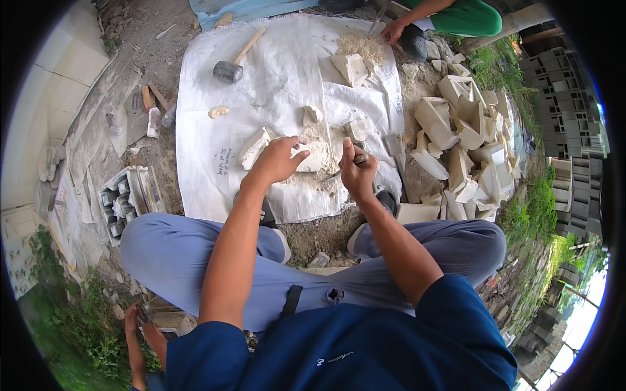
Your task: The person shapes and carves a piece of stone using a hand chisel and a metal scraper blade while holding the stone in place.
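Note:
My left hand [280, 159] rests over a broken off-white block piece [314, 157], its thumb and fingers bent around the left end. The piece lies on a white woven sheet [274, 104], with crumbs around it. Just right of it, my right hand [357, 171] is closed in a fist, thumb pointing up, around a tool with a dark rounded handle [362, 158]. Most of that tool is hidden by the fist, so its kind is unclear. Other broken chunks lie close by: one [253, 148] left of the piece, another [312, 115] beyond it, and a third [356, 130] beyond my right hand.
A mallet [228, 70] with a wooden handle lies at the sheet's far left. Broken block pieces [466, 143] are heaped on the right. A hand tool [151, 116] and a grey mould-like block [127, 199] sit left. Another person's hand [393, 30] is at the far right edge.

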{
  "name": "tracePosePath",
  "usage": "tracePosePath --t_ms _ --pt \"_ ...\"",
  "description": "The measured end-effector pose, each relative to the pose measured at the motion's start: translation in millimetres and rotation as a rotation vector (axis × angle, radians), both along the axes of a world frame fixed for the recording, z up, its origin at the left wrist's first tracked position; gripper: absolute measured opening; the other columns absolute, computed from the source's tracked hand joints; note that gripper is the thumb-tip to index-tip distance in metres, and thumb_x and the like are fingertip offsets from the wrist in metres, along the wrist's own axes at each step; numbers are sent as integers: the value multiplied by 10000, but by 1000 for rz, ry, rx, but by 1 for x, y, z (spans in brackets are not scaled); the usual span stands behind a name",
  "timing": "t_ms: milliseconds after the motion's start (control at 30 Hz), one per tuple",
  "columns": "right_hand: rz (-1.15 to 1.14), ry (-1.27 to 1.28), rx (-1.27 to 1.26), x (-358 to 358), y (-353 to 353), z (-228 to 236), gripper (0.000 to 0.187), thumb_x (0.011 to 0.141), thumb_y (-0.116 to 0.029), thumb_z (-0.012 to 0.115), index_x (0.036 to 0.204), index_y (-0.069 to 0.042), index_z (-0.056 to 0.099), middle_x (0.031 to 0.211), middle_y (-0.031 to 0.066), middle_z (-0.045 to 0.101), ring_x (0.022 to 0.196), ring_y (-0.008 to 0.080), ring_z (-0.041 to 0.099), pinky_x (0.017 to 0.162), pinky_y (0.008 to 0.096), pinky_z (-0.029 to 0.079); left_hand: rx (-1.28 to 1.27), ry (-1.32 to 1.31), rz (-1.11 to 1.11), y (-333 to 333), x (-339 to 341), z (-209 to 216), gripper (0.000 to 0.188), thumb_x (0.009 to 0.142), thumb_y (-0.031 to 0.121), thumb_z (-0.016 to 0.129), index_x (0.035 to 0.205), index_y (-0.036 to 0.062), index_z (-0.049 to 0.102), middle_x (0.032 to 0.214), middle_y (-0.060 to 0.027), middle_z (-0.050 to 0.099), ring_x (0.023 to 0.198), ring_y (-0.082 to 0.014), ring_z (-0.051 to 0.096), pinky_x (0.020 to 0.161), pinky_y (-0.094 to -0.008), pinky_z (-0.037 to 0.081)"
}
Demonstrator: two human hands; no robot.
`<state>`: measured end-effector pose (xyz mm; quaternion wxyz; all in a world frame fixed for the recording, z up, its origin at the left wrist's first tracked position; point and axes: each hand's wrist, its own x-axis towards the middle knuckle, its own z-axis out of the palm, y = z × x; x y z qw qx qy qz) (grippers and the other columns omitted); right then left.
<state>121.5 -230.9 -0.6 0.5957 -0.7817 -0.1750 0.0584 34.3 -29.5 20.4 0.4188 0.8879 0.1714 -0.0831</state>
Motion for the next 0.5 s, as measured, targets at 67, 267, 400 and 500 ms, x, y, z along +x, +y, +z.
tracePosePath --t_ms 67,267,400,500 --pt "19 52 56 7 4 11 574 1052 -298 586 550 -38 490 500 -22 452 465 56 395 437 279 302 27 -33 -6 2 -5 -5 380 957 324 682 1226 55 681 1129 -196 716 1005 -328 693 889 -412 531" --pt "-29 66 142 8 7 51 579 1056 -270 583 537 -37 474 493 -22 449 449 56 379 435 268 293 55 -88 -1 3 -5 -2 370 959 313 683 1225 55 683 1117 -198 719 990 -323 698 876 -401 534" --pt "54 86 49 6 5 13 547 1039 -244 616 580 -19 423 529 -68 341 526 40 283 454 301 221 3 -36 -3 -2 3 -2 367 958 302 686 1235 61 678 1110 -192 721 940 -316 702 851 -400 540" --pt "74 149 88 7 12 23 552 1036 -238 625 570 -20 424 531 -74 349 528 36 280 455 297 219 16 -87 4 3 -5 -5 365 957 296 689 1237 63 675 1106 -190 722 917 -313 703 835 -398 542"
